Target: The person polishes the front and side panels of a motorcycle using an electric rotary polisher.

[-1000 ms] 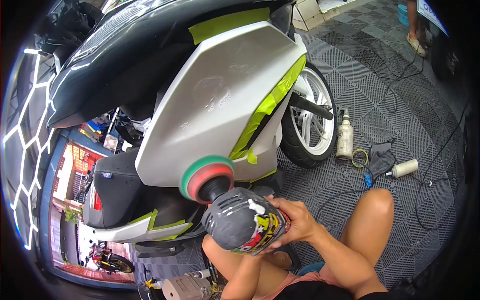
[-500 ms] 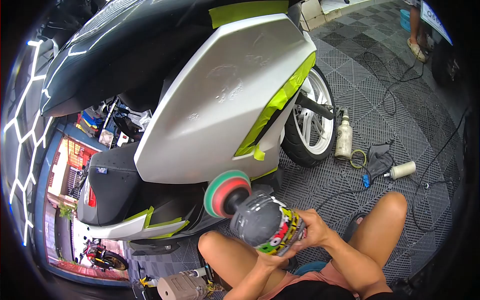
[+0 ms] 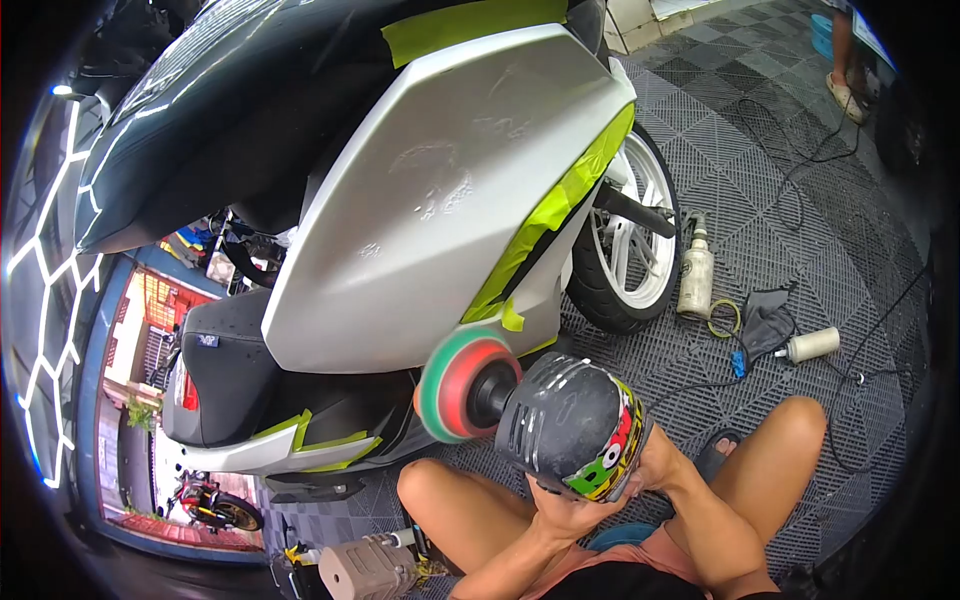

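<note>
1. Dark polisher (image 3: 560, 425), bright stickers on casing; held in front of the lap.
2. Left hand (image 3: 578, 508): clamped around the polisher's near end.
3. Right hand (image 3: 656, 460): clamped on the same end, opposite side.
4. Green-and-red pad (image 3: 462, 385): blurred, near the white panel (image 3: 370, 285); contact unclear.
5. On the white panel: pale smears (image 3: 440, 195); yellow-green tape (image 3: 550, 215) along one edge.
6. On grey floor (image 3: 720, 160): spray bottle (image 3: 695, 275), squeeze bottle (image 3: 812, 345).

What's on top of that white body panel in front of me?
Whitish smears mark the white panel, and yellow-green tape runs along its top and right edges. The round pad hides part of its lower edge, so whatever is there can't be seen.
</note>
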The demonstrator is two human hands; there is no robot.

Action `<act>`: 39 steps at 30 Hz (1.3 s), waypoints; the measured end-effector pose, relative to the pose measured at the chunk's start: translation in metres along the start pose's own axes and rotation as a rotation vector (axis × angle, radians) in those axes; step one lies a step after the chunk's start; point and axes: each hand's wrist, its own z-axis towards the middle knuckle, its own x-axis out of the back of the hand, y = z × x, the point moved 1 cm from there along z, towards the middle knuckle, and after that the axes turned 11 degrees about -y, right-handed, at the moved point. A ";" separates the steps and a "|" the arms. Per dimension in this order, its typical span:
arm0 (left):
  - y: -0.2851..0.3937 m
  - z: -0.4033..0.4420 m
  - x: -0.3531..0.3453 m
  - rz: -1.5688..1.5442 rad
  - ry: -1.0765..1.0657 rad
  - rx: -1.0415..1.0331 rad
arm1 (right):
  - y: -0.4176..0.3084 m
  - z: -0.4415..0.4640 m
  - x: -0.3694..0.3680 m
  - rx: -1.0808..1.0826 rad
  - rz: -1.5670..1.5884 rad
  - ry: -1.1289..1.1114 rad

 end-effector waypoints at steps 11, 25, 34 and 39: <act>0.006 -0.002 -0.017 -0.158 -0.093 0.011 | -0.040 0.001 0.017 -0.058 -0.349 -0.194; 0.040 0.027 -0.041 -0.350 0.132 -0.082 | -0.055 -0.002 0.029 -0.093 -0.313 -0.198; 0.041 0.013 -0.018 -0.157 0.135 0.134 | -0.005 -0.004 0.008 -0.094 0.008 -0.139; 0.049 -0.007 0.030 0.437 0.050 -0.004 | 0.018 0.004 -0.042 -0.186 0.242 -0.293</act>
